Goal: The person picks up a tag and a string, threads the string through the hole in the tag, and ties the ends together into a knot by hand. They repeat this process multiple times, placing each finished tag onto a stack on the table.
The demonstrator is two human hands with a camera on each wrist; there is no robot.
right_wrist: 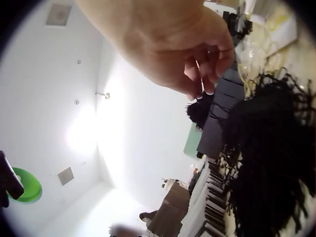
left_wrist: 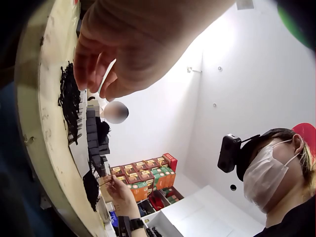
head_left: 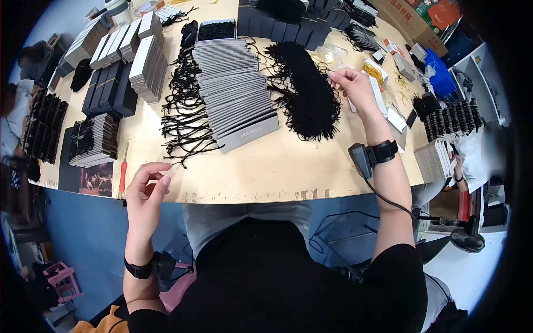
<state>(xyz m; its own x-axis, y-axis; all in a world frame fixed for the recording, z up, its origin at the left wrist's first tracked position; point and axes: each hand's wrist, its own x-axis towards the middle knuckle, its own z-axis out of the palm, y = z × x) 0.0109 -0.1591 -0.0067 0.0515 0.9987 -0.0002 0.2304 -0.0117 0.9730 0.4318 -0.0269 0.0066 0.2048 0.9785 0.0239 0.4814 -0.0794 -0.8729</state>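
Note:
My left hand (head_left: 147, 194) hovers at the table's front edge with loosely bent fingers, holding nothing. Just beyond it, looped black cords (head_left: 186, 119) trail from the left side of a long row of grey cards (head_left: 236, 83); the front card bears printed lettering. On the right, my right hand (head_left: 358, 91) pinches a thin black cord between thumb and forefinger, partly hidden by the fingertips. Close beside it lies a thick bundle of black cords (head_left: 311, 91) with frayed ends, which fills the lower right of the right wrist view.
Dark boxes (head_left: 283, 28) stand behind the card row. Stacks of pale boxes (head_left: 147, 66) and banded dark boxes (head_left: 111, 89) occupy the left, near a red-handled screwdriver (head_left: 123, 175). Yellow bands (head_left: 375, 72), a clear plastic bag (head_left: 330, 55) and a blue bin (head_left: 441, 75) are at right.

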